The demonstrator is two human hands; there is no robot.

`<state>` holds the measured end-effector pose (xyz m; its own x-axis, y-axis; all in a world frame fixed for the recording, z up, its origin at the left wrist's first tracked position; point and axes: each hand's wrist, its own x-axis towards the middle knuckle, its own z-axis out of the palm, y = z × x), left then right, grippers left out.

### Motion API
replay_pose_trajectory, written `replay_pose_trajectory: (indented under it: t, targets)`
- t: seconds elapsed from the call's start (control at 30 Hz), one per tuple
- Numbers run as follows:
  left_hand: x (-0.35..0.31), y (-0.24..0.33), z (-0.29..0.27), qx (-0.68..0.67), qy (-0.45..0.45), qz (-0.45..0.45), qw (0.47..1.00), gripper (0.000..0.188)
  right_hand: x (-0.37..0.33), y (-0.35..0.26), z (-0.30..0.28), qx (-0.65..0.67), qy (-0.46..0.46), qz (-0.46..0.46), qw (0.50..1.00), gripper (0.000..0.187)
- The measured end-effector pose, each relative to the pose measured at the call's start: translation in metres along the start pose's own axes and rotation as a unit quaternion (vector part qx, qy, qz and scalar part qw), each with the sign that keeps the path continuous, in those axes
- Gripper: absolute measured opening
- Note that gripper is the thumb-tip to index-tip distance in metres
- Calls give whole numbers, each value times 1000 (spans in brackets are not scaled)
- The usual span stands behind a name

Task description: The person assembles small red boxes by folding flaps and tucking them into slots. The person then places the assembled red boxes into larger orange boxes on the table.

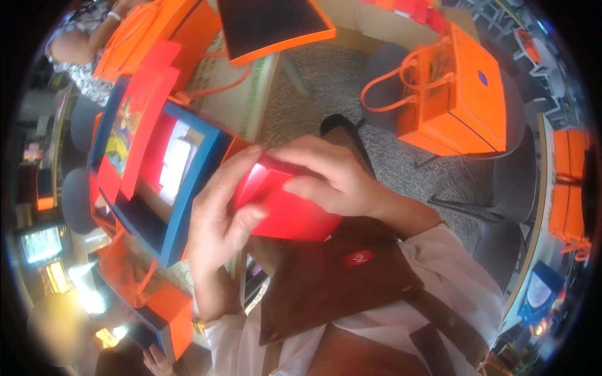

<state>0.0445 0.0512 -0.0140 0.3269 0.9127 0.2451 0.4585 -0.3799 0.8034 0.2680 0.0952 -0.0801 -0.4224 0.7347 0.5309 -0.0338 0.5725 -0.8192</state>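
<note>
A glossy red paper packet (291,210) is between my two hands in front of my chest, with a pale fold or opening near its upper left corner. My left hand (219,216) grips its left side, thumb on the near face. On the upper right, my right hand (332,175) curls over the edge with the thumb lying across the front. Left of my hands stands an open blue-rimmed box (182,219) with white and pale contents. Red printed cards (135,128) stand up against it on the far side.
An orange handled box (464,100) rests on a grey chair at the right. More orange boxes (160,37) and a black-lined orange tray (273,28) are at the top. Another person's hand (157,361) shows at the lower left; a patterned sleeve (81,37) appears upper left.
</note>
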Motion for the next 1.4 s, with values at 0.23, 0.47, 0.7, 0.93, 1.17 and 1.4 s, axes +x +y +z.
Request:
replay_pose_trajectory:
  t: [0.23,0.47,0.7,0.93,1.17,1.4]
  targets:
    - [-1,0,14,73,2,-63,995,55,-10,3,-10,50,-37,85,994,42]
    - [-1,-10,20,37,-1,-61,997,58,-25,10,-25,45,-33,105,993,40]
    - [3,-18,19,-3,-2,-15,1000,60,-24,6,-21,38,-13,96,995,38]
    - [-5,-7,13,-183,4,-46,982,52,-20,-3,-25,48,-55,71,995,38]
    - [-5,-8,12,-176,12,-44,983,38,-17,-3,-26,30,-69,67,995,37]
    - [-5,-12,8,-152,0,-15,988,31,-14,-4,-23,9,-80,54,995,35]
